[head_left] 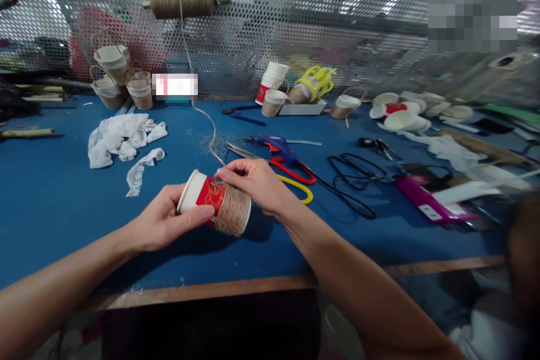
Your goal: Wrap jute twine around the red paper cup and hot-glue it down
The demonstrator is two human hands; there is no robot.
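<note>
Two hands on one paper cup point(210, 196) here, tilted on its side just below the center of the frame, rim toward the left. Left hand point(162, 219) has it gripped near the rim, thumb pressed across the red band and the other fingers tucked behind, mostly hidden. Right hand point(255, 180) is pinching the twine point(205, 114) between thumb and forefinger at the cup's upper side. The base end already has a bunch of neat coils around it, with red and bare white showing toward the rim. That strand runs up to a fat spool point(183, 3) at the top, left of center.

Just right of the hands: scissors point(291, 173) with red and yellow handles, plus a blue glue gun point(276, 145). White lace point(116, 138) is heaped at center left, and three little twine-covered baskets point(110, 63) sit together at upper left.
</note>
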